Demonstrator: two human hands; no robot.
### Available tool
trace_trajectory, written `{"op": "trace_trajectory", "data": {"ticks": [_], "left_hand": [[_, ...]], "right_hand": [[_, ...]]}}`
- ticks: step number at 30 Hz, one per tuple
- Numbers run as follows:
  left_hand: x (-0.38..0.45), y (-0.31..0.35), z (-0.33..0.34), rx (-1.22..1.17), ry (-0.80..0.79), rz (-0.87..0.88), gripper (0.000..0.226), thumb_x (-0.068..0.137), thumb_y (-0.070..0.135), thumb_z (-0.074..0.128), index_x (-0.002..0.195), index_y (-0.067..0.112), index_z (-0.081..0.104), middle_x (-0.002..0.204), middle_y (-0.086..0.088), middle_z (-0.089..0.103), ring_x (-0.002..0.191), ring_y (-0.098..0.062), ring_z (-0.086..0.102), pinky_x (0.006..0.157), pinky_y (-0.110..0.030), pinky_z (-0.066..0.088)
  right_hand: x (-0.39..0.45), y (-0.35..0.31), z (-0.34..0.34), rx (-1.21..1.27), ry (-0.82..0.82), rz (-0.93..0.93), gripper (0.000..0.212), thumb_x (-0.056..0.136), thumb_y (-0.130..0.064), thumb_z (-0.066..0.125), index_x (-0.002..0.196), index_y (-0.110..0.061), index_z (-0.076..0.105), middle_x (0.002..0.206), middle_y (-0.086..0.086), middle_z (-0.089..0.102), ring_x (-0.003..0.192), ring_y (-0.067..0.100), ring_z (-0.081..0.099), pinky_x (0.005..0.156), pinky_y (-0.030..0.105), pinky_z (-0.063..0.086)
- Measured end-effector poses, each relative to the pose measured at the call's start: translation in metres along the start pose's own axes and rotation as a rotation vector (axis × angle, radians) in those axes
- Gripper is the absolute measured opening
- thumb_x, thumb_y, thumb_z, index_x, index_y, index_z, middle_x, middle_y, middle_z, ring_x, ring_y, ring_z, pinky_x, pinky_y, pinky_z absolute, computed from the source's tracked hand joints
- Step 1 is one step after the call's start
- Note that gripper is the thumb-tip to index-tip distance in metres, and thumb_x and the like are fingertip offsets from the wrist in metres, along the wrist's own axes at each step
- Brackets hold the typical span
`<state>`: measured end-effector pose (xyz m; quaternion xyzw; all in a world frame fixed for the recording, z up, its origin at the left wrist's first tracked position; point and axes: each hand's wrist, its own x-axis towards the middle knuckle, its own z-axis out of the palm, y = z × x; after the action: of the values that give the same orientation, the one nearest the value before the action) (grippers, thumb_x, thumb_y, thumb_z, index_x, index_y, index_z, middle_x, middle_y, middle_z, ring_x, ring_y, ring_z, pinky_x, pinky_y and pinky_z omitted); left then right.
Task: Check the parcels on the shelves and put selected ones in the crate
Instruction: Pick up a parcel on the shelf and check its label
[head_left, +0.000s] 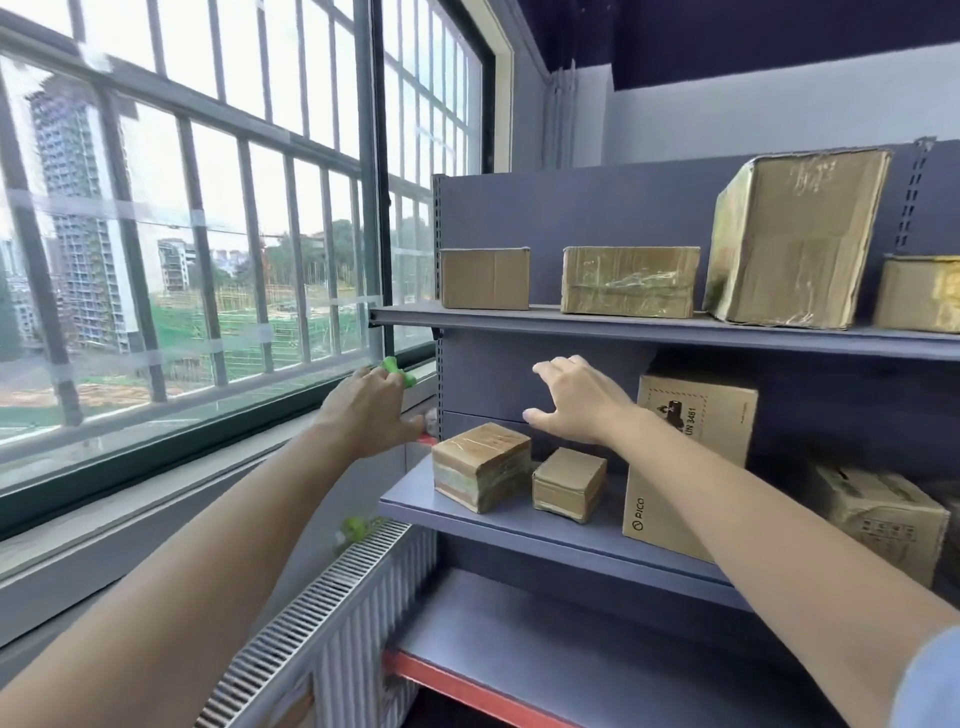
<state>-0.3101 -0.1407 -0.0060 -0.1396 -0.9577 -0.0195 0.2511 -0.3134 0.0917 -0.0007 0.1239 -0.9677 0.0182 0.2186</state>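
Left hand (371, 410) | we hold it beside the shelf unit's edge, fingers curled round a small green object (397, 370) || Right hand (576, 402) | we hover it open, fingers spread, above two small taped parcels (480, 465); touching neither || Parcels | both sit on the middle shelf (519, 519); a tall Pico box (685, 467) stands just right; more boxes line the top shelf (649, 327)

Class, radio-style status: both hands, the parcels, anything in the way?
Left hand beside the shelf end, gripping something green. Right hand open above two small taped parcels on the middle shelf, touching neither. No obstruction; crate not in view.
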Motion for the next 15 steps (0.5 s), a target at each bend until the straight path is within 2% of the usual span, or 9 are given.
{"op": "trace_trajectory", "data": {"ticks": [9, 15], "left_hand": [[0.054, -0.037, 0.055, -0.023, -0.001, 0.011, 0.045, 0.087, 0.043, 0.05, 0.108, 0.004, 0.05, 0.111, -0.015, 0.056, 0.106, -0.03, 0.049, 0.085, -0.035, 0.041], [0.099, -0.055, 0.07, -0.026, -0.004, 0.018, 0.053, 0.086, 0.043, 0.054, 0.124, 0.006, 0.047, 0.121, -0.012, 0.053, 0.116, -0.028, 0.047, 0.09, -0.034, 0.041]], "right_hand": [[0.06, 0.003, 0.041, 0.012, -0.016, 0.024, 0.059, 0.087, -0.041, 0.053, 0.134, -0.01, 0.039, 0.134, 0.008, 0.047, 0.126, 0.025, 0.038, 0.097, 0.039, 0.04], [0.1, 0.013, 0.06, 0.051, -0.014, 0.037, 0.056, 0.086, -0.041, 0.053, 0.132, -0.009, 0.042, 0.133, 0.008, 0.048, 0.126, 0.025, 0.039, 0.097, 0.039, 0.04]]}}
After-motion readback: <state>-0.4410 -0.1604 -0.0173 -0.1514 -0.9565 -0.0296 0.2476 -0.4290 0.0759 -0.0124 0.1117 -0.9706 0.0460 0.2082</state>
